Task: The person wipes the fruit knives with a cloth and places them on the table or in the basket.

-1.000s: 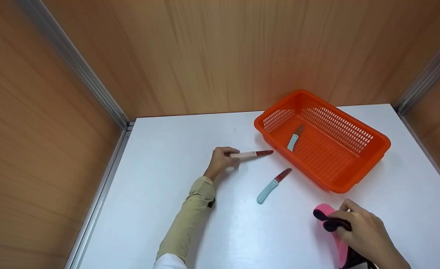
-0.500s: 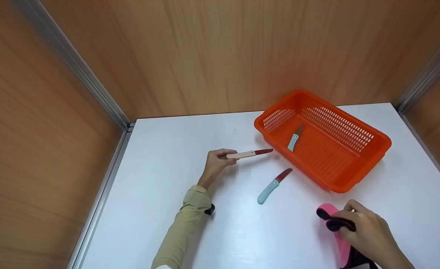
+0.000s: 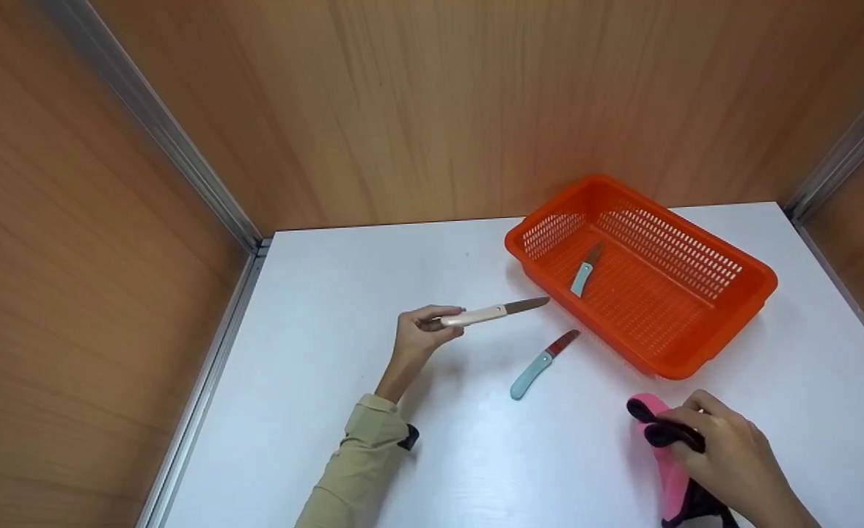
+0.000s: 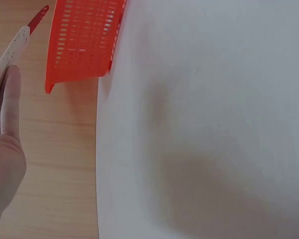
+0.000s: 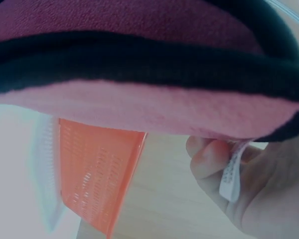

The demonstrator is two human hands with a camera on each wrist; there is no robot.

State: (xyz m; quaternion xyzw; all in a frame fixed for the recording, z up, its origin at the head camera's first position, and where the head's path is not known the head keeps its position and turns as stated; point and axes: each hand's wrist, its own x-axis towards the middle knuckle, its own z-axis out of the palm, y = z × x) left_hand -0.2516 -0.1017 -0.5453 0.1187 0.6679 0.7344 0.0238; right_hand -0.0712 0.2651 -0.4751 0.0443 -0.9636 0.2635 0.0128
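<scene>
Your left hand (image 3: 419,337), raised over the white table (image 3: 373,286), grasps the white-handled knife (image 3: 474,316) by its handle, between thumb and fingers. Knife is up off the surface, blade pointing to your right, tip near the basket's left part. Blade reads grey-brown from the head, red in the left wrist view. Tan sleeve (image 3: 348,473) on that arm; small black object (image 3: 408,438) at the cuff.

Your right hand (image 3: 729,447) grips the pink cloth (image 3: 670,473) by its black edging (image 3: 670,435), which doubles into two loops beside your fingertips. Right wrist view: a white tag (image 5: 231,174) hangs from the cloth next to your fingers. This hand sits near the basket's closest corner, apart from it.

Orange basket (image 3: 648,315), perforated sides, set at a slant on the far right of the table. One blue-handled knife (image 3: 583,277) lies inside on the basket floor, towards the left end. Second knife, pale blue handle (image 3: 532,375), reddish blade, lies on the table between your hands, handle towards you, blade angled at the basket's near side. Wood-grain panel (image 3: 417,110) behind
</scene>
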